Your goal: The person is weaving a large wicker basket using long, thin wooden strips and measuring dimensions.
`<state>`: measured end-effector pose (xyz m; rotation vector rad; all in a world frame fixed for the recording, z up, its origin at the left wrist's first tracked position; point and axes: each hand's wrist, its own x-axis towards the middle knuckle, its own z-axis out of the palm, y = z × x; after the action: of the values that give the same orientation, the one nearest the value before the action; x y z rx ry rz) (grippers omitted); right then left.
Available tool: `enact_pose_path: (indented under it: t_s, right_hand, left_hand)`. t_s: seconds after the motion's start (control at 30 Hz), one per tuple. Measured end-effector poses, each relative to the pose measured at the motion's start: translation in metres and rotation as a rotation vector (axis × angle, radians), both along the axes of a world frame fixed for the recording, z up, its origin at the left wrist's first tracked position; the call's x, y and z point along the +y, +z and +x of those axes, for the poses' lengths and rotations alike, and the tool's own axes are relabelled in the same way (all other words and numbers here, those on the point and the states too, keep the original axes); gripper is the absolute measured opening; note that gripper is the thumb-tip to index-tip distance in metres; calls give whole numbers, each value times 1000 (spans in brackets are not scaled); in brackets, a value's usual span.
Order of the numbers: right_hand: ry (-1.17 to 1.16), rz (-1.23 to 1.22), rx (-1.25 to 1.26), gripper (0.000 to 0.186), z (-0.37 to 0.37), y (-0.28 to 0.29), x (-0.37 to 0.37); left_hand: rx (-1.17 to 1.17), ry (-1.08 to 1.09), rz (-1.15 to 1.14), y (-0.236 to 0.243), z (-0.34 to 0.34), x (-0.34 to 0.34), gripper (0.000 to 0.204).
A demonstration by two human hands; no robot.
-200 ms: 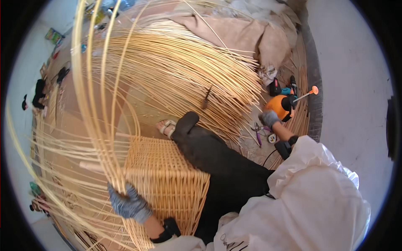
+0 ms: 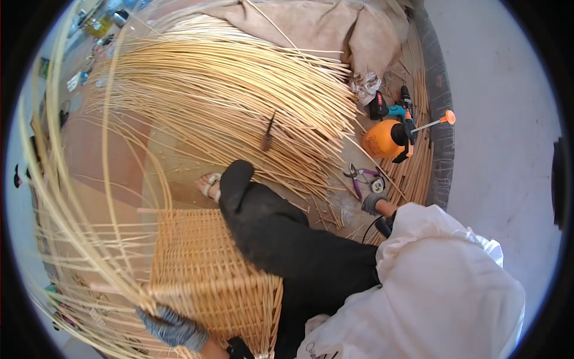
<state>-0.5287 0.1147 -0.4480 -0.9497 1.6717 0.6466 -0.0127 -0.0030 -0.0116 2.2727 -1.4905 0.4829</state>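
Observation:
My left hand (image 2: 170, 328), in a striped grey glove, grips a fan of long pale rods (image 2: 116, 269) at the bottom left, beside a partly woven wicker basket (image 2: 197, 239) against my dark-trousered leg (image 2: 293, 245). My right hand (image 2: 375, 204), also gloved, is low over the floor at the right, just below a small round tape measure (image 2: 376, 186) and purple-handled pliers (image 2: 357, 179); I cannot make out whether its fingers hold anything. Above these stands an orange pump sprayer (image 2: 379, 139).
A large heap of rods (image 2: 239, 78) covers the upper middle, with a dark-handled tool (image 2: 267, 136) on it. Beige cloth (image 2: 371, 36), a cordless drill (image 2: 397, 107) and thin sticks lie at the right along a pale wall (image 2: 496, 119). Assorted containers (image 2: 98, 24) sit at the upper left.
My right hand has come down from beside the orange sprayer toward me. My left hand and its rods have moved down and leftward in the picture, and the whole view has shifted.

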Motion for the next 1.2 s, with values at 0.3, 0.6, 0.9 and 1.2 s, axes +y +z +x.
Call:
enact_pose_path:
  t_s: [0.3, 0.6, 0.9, 1.2]
  right_hand:
    - [91, -456, 588, 29, -44, -32, 7]
    - [-412, -272, -524, 29, 8, 131, -135]
    - [782, -1080, -1236, 20, 294, 552, -191]
    - [1394, -1265, -1308, 16, 500, 623, -165]
  left_hand:
    - [293, 70, 8, -14, -10, -14, 48]
    - [-46, 10, -6, 5, -1, -15, 52]
    - [919, -468, -109, 54, -49, 31, 41]
    - [1100, -233, -471, 54, 196, 175, 8]
